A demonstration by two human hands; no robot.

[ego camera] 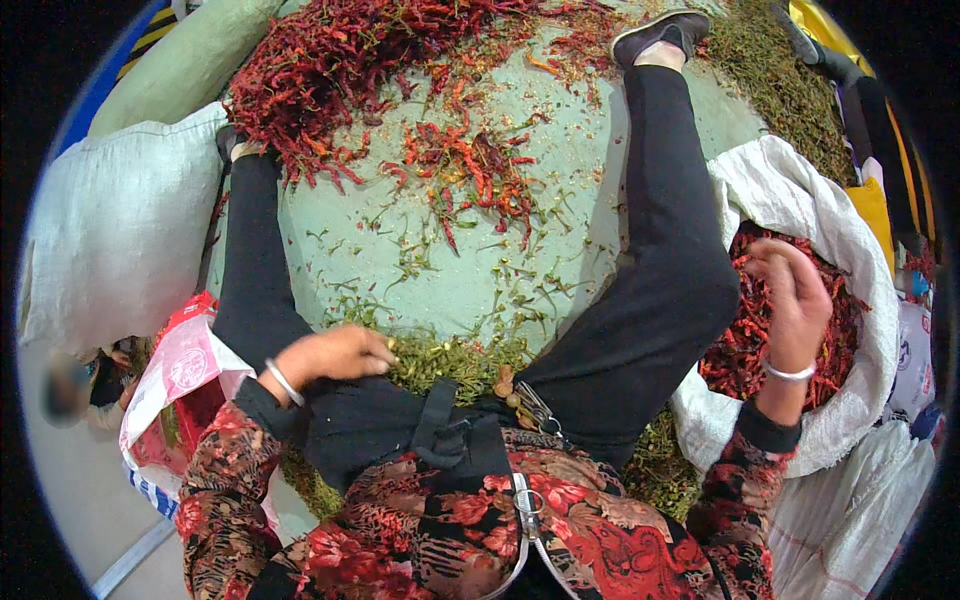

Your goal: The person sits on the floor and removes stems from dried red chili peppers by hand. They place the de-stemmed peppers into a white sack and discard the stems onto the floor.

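Note:
My left hand (pixel 341 354) is over my lap at the left edge of a heap of green chilli stems (pixel 442 364), fingers curled; whether it pinches a stem cannot be told. Above the open white woven sack (pixel 874 375) is my right hand (pixel 795 300), slightly blurred, fingers bent; I cannot tell if anything is between them. Dried red chillies (pixel 731 337) fill that sack. A small group of red chillies (pixel 484 176) lies on the pale green sheet (pixel 352 247) between my legs, with loose stems scattered nearer to me.
A large heap of dried red chillies (pixel 322 75) lies by my left foot. A full white sack (pixel 120 232) and an open red-and-white bag (pixel 187 360) stand at the left. More stems (pixel 787 97) are piled at the upper right, beside another person's leg (pixel 874 112). Another person sits at the far left.

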